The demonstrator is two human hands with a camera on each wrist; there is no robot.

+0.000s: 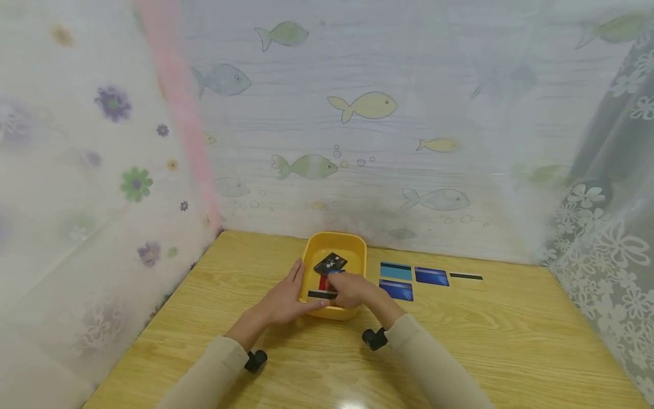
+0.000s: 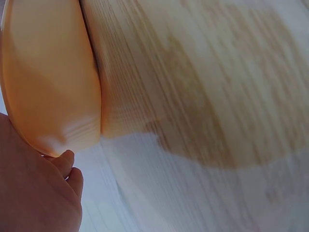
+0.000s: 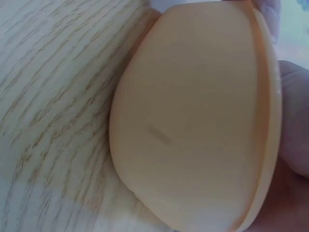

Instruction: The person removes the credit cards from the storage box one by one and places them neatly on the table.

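Observation:
A yellow tray (image 1: 357, 247) stands on the wooden table (image 1: 501, 341); its outer wall fills the wrist views (image 2: 48, 72) (image 3: 193, 121). Inside lie a black card (image 1: 330, 263), a red card (image 1: 323, 283) and a blue card (image 1: 335, 272). My left hand (image 1: 288, 298) lies with straight fingers along the tray's left wall, and its fingertips (image 2: 67, 166) show beside that wall. My right hand (image 1: 352, 291) curls over the tray's near rim and pinches a pale card with a black stripe (image 1: 321, 294). My right palm (image 3: 294, 145) sits against the tray.
To the right of the tray, cards lie flat on the table: a teal one (image 1: 395, 271), two blue ones (image 1: 431, 276) (image 1: 397, 290) and a pale one with a black stripe (image 1: 465, 276). Sheer curtains enclose the left, back and right sides.

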